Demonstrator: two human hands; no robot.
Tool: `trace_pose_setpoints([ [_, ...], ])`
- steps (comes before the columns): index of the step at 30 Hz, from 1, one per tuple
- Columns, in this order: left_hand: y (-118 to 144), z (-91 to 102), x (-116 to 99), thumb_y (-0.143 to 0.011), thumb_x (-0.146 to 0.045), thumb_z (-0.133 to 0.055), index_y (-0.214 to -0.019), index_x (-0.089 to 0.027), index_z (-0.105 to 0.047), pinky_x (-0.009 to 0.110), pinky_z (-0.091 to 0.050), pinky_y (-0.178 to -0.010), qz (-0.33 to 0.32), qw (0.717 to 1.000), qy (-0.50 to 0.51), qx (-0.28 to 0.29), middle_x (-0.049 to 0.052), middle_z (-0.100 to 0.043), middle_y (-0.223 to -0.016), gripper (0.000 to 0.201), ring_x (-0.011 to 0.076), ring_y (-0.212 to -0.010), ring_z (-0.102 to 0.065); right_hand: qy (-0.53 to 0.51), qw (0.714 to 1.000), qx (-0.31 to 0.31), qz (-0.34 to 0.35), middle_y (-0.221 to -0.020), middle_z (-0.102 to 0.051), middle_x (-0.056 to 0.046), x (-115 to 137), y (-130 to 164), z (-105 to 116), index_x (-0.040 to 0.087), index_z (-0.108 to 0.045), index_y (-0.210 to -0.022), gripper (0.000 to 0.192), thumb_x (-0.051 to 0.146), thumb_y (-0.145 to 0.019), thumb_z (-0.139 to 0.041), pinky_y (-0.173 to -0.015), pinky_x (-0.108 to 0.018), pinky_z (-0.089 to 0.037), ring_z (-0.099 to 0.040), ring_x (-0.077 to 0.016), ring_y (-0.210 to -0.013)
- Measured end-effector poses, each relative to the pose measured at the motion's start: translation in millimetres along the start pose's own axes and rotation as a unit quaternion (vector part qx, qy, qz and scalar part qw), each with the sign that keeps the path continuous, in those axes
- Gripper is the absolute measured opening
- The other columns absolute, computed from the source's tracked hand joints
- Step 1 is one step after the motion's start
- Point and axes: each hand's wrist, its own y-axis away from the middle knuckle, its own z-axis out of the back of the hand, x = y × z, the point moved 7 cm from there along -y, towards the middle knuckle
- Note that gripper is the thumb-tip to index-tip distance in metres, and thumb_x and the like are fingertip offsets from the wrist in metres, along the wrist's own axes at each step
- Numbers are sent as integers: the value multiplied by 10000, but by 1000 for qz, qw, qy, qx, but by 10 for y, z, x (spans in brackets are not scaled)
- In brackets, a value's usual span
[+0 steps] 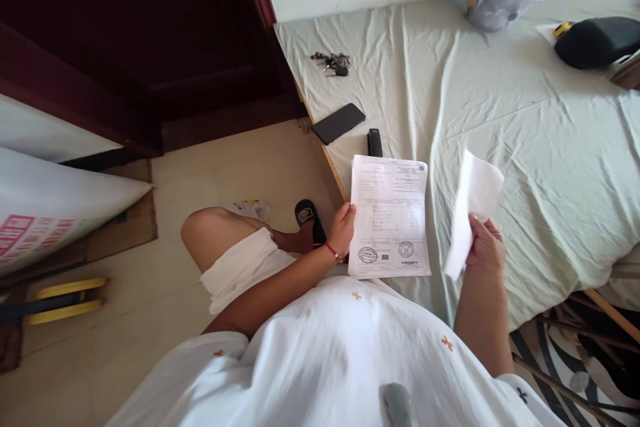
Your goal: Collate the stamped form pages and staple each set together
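My left hand (342, 232) is closed on the left edge of a printed document (390, 213), which looks like a stack of sheets with two round stamps near the bottom. To its right, my right hand (485, 247) grips a white sheet of paper (475, 193), bent and tilted, its visible side blank. The two papers are apart. Just beyond the document's top edge lies a black stapler (375, 142), partly covered by it. A black phone (339, 123) rests near the edge of the cloth-covered surface, with a bunch of keys (335, 63) farther back.
A wrinkled pale green cloth (500, 100) covers the surface before me. At the back right stand a clear plastic bucket (500, 3) and a black rounded object (597, 42) beside a yellow tape measure (563, 29). A large white sack (60, 213) is on the left.
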Motion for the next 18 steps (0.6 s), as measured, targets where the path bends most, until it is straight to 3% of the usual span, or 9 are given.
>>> trace_pose_setpoints([
  [7, 14, 1, -25, -718, -615, -780, -862, -187, -665, 297, -482, -822, 15, 1000, 24, -12, 11, -711, -860, 466, 186, -855, -643, 114, 979, 168, 19, -773, -716, 21, -263, 266, -697, 204, -719, -886, 292, 430, -734, -825, -585, -220, -507, -616, -109, -622],
  [11, 28, -4, -65, -702, -586, -780, -816, -189, -651, 265, -456, -786, 7, 999, 36, -22, -17, -680, -801, 432, 154, -798, -601, 213, 957, 189, 57, -671, -627, 31, -331, 292, -798, 210, -662, -818, 325, 518, -785, -758, -489, -214, -423, -515, -104, -545],
  [18, 71, -2, -152, -774, -550, -715, -744, -188, -624, 259, -431, -738, -4, 1000, 19, -19, -29, -638, -749, 375, 134, -733, -543, 266, 945, 179, 66, -644, -584, 33, -341, 310, -773, 213, -625, -800, 361, 560, -782, -724, -474, -224, -393, -469, -111, -543],
])
